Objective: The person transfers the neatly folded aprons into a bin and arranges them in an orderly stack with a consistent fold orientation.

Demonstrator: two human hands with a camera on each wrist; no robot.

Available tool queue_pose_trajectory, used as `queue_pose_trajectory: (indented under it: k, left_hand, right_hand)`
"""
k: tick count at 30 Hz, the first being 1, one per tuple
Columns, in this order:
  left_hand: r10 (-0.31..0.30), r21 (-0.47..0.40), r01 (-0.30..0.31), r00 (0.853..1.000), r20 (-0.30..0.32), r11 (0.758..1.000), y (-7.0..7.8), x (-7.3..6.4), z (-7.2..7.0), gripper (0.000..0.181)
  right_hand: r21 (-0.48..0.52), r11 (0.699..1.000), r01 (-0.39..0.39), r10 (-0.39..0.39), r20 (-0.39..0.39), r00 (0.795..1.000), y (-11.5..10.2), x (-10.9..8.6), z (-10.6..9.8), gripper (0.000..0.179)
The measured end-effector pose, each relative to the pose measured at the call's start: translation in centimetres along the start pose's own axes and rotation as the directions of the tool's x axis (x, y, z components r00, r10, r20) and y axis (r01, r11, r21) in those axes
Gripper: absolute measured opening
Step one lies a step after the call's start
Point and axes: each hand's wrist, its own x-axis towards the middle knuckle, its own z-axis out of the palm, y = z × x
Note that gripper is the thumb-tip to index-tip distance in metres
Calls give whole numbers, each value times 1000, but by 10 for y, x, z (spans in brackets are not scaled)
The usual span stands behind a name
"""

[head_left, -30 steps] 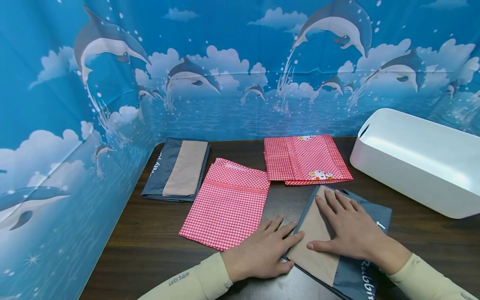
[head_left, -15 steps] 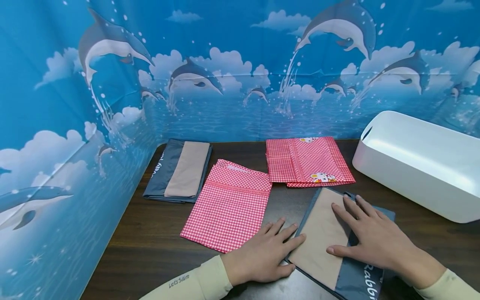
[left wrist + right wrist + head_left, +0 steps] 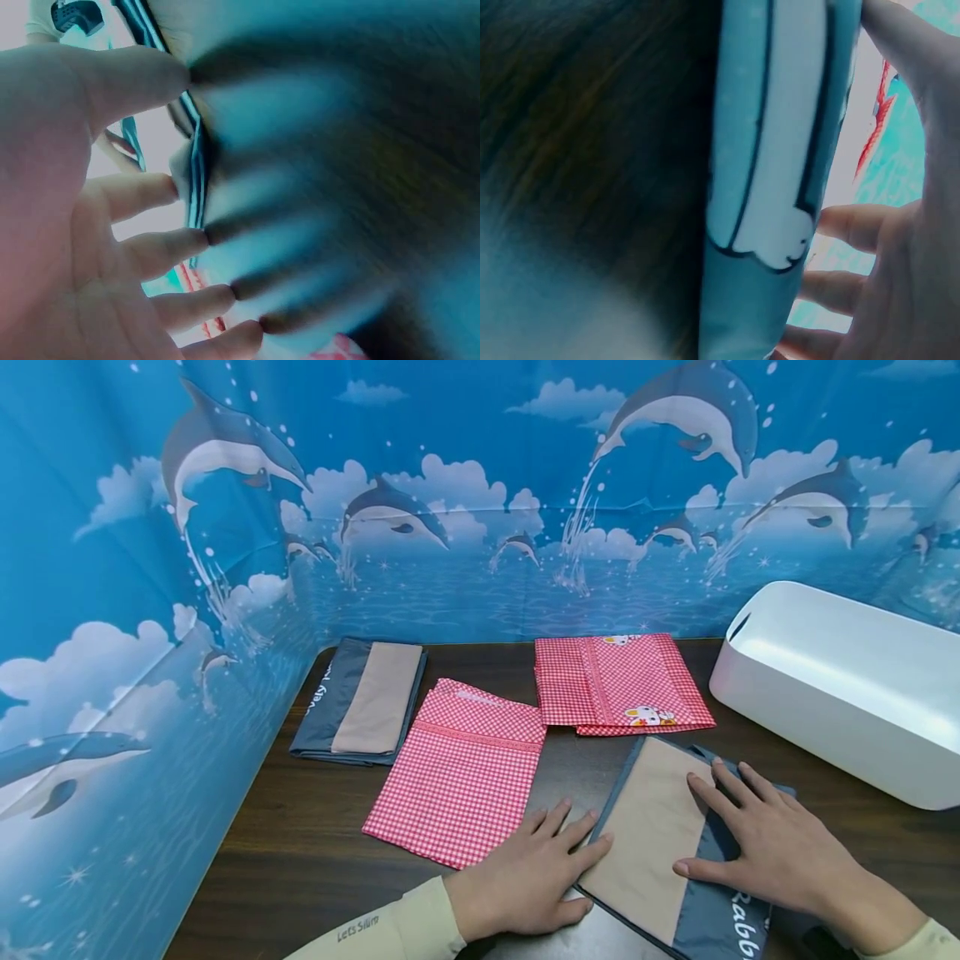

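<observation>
A folded blue-grey and beige cloth (image 3: 651, 835) with white lettering lies slanted on the table in the head view. My left hand (image 3: 528, 878) rests flat at its left edge with fingers spread, the index fingertip reaching the border. In the left wrist view, those fingers (image 3: 161, 251) are straight beside the folded layers. My right hand (image 3: 780, 839) is spread over the cloth's right part, thumb and fingertips on or just above it. The right wrist view shows those fingers (image 3: 851, 229) along the cloth's side (image 3: 742, 300), which bears a white print.
A red gingham folded cloth (image 3: 461, 777) lies left of my left hand. Behind is another red gingham cloth (image 3: 615, 685) with rabbit prints. A second blue-grey and beige folded cloth (image 3: 375, 702) lies far left. A white bin (image 3: 832, 693) stands right; a dolphin-print curtain (image 3: 450, 568) closes off the back.
My right hand has slid right across the cloth, from its beige panel toward the blue-grey part. The left hand stays at the left edge. The head view has shifted slightly.
</observation>
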Motion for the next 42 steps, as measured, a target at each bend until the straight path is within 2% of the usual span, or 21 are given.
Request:
queue_pose_trajectory:
  k: [4, 10, 15, 19, 23, 26, 28, 30, 35, 38, 42]
  left_hand:
    - [4, -9, -4, 1000, 17, 1000, 5, -2, 0, 70]
    - [38, 39, -39, 999, 8, 998, 13, -7, -1, 69]
    - [45, 33, -46, 999, 28, 998, 16, -8, -3, 72]
    - [49, 31, -49, 999, 13, 998, 16, -8, -3, 71]
    - [38, -10, -38, 999, -3, 999, 17, -8, -3, 70]
    - [0, -94, 0, 1000, 3, 996, 17, -7, -4, 69]
    - [-41, -166, 41, 999, 1, 985, 17, -6, -5, 68]
    - [-87, -249, 83, 996, -6, 965, 17, -5, -7, 67]
    - [-192, -427, 161, 981, -30, 890, 15, -1, -12, 66]
    - [-222, -481, 177, 974, -39, 859, 13, 2, -13, 64]
    - [-235, -501, 176, 970, -57, 848, 10, 7, -15, 63]
  right_hand:
    - [10, 1000, 28, -28, -3, 1000, -2, -1, -1, 123]
    - [9, 997, 75, -75, -13, 997, -5, -3, -1, 125]
    - [20, 996, 89, -88, -11, 996, -5, -4, -1, 126]
    - [28, 995, 92, -92, -8, 996, -5, -3, -1, 127]
    - [35, 995, 92, -92, -12, 996, -5, -4, 0, 125]
    - [40, 995, 92, -91, -21, 996, -5, -5, 1, 123]
    - [49, 994, 93, -92, -29, 995, -6, -7, 1, 121]
    - [63, 993, 96, -94, -38, 995, -6, -9, 0, 117]
    - [91, 991, 98, -92, -66, 994, -1, -18, -4, 100]
    - [81, 994, 69, -62, -89, 994, 5, -24, -5, 95]
    - [53, 999, 2, 3, -101, 995, 13, -31, -5, 96]
